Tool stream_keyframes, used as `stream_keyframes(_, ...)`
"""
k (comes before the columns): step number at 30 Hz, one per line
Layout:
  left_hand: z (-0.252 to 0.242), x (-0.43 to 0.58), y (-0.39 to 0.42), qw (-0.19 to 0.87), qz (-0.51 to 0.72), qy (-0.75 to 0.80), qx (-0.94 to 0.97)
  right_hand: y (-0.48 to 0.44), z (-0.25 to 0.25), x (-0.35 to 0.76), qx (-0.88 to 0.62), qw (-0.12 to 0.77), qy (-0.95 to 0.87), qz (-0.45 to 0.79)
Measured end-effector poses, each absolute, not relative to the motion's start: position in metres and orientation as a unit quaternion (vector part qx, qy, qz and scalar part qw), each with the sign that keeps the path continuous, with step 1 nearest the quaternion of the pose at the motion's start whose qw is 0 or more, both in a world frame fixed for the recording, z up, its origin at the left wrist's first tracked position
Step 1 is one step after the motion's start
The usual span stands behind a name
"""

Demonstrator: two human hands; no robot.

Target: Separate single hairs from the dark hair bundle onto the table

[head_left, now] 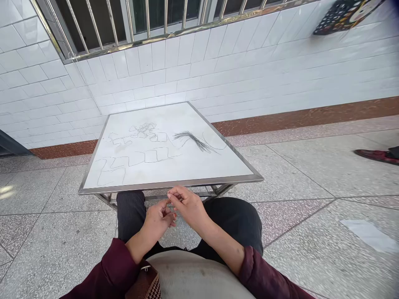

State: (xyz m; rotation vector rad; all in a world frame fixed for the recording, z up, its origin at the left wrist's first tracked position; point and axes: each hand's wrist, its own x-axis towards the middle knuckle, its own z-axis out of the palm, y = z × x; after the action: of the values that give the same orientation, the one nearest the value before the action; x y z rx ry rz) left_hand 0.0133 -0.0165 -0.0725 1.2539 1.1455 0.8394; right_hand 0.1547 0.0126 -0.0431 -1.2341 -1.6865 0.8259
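My left hand [156, 220] and my right hand [189, 206] meet just in front of the table's near edge, above my lap. Both are closed in a pinch, fingertips almost touching. Whatever lies between them is too small to make out. On the white table [205, 169] rests a bundle of thin dark wire-like strands [195, 141], fanned at its ends. To its left is a loose tangle of fine strands [145, 129]. Long thin strands bent into square steps [151, 156] lie nearer to me.
A metal frame edges the table, which stands by a white tiled wall [149, 89]. Above is a barred window [137, 20]. A patterned bag [343, 16] hangs at upper right. Another person's dark red shoe [377, 155] and a white sheet [369, 235] are on the floor.
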Motion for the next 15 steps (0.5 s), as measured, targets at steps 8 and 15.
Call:
stream_keyframes(8,-0.058,-0.035,-0.003,0.488,0.484,0.557,0.466,0.012,-0.038,0.159,-0.509,0.439,-0.64,0.373)
stream_keyframes(15,-0.021,-0.043,-0.012,0.318,0.51,0.506,0.619,0.005,-0.042,0.153,-0.479,0.423,-0.646,0.417)
